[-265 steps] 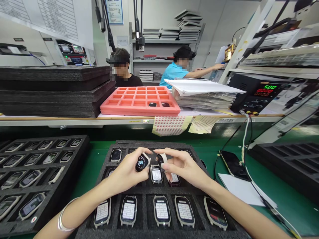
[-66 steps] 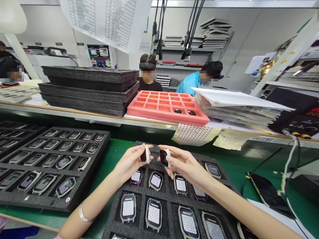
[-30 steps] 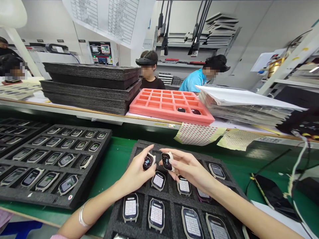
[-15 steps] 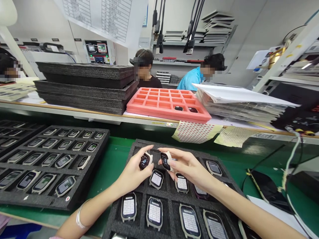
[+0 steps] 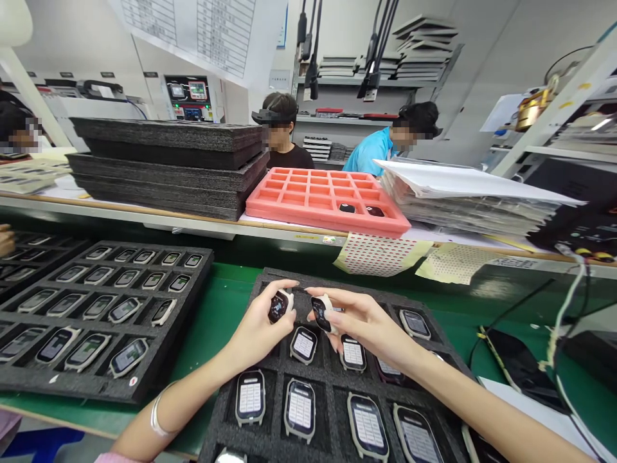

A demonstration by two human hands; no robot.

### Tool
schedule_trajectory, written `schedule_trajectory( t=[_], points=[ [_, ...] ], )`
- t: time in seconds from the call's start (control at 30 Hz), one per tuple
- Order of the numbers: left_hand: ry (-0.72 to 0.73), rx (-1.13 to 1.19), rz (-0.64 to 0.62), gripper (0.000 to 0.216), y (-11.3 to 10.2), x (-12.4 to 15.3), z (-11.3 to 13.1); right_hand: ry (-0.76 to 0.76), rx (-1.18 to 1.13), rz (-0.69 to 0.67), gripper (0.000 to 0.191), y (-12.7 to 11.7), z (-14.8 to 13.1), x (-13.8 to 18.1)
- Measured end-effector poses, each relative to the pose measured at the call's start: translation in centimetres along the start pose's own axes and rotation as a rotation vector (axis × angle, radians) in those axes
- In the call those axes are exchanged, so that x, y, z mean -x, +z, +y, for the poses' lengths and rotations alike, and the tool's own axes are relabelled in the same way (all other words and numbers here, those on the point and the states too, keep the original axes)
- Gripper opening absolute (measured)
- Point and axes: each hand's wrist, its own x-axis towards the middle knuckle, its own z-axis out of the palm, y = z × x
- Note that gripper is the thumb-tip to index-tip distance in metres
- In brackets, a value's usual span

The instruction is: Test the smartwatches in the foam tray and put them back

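Observation:
Between the thumb and fingers of my left hand point(image 5: 258, 328) is a smartwatch without a strap point(image 5: 278, 307), tilted with its dark screen lit. My right hand point(image 5: 369, 321) grips a second strapless smartwatch point(image 5: 320, 313), its screen turned leftward. Both are raised over the far part of a black foam tray point(image 5: 329, 411). Several more watch bodies lie face up in the tray's compartments, such as a watch with a white list on its screen point(image 5: 299, 408). My right hand and forearm hide part of the tray.
Another foam tray of watches point(image 5: 91, 384) lies to the left on the green bench. On the shelf ahead are stacked black foam trays point(image 5: 164, 186), a pink tray point(image 5: 328, 222) and piled papers point(image 5: 472, 186). A black phone point(image 5: 523, 366) and cables lie right. Two people work beyond the shelf.
Both hands keep their watches in nearly the same place. The view has shifted slightly. At the far left edge another person's hand has come into view over a tray.

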Motion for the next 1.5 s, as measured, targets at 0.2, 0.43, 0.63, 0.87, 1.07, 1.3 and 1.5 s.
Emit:
schedule_trajectory(
  t=[0.2, 0.43, 0.63, 0.87, 1.07, 1.3, 1.5],
  points=[
    [-0.011, 0.016, 0.004, 0.038, 0.1, 0.1, -0.2, -0.004, -0.008, 0.006, 0.05, 0.0, 0.0, 0.0],
    [0.027, -0.016, -0.006, 0.036, 0.0, 0.1, 0.0, -0.013, -0.035, 0.006, 0.049, 0.0, 0.1, 0.0],
    [0.003, -0.002, 0.008, 0.038, 0.0, 0.1, 0.1, -0.009, -0.042, 0.011, 0.05, -0.1, 0.1, -0.1],
    [0.034, -0.037, 0.034, 0.036, 0.0, 0.1, 0.2, -0.013, -0.011, 0.014, 0.049, 0.0, 0.0, 0.1],
    [0.047, -0.032, 0.048, 0.036, -0.1, 0.2, 0.4, -0.005, -0.018, 0.01, 0.048, -0.1, -0.2, 0.2],
    [-0.073, 0.083, 0.026, 0.052, 0.1, 0.2, -0.1, 0.03, -0.2, -0.034, 0.05, 0.0, -0.1, 0.2],
    [-0.204, 0.463, 0.008, 0.042, 0.2, -1.0, -0.6, 0.049, -0.35, -0.014, 0.028, -0.2, 0.3, -0.3]
  ],
)
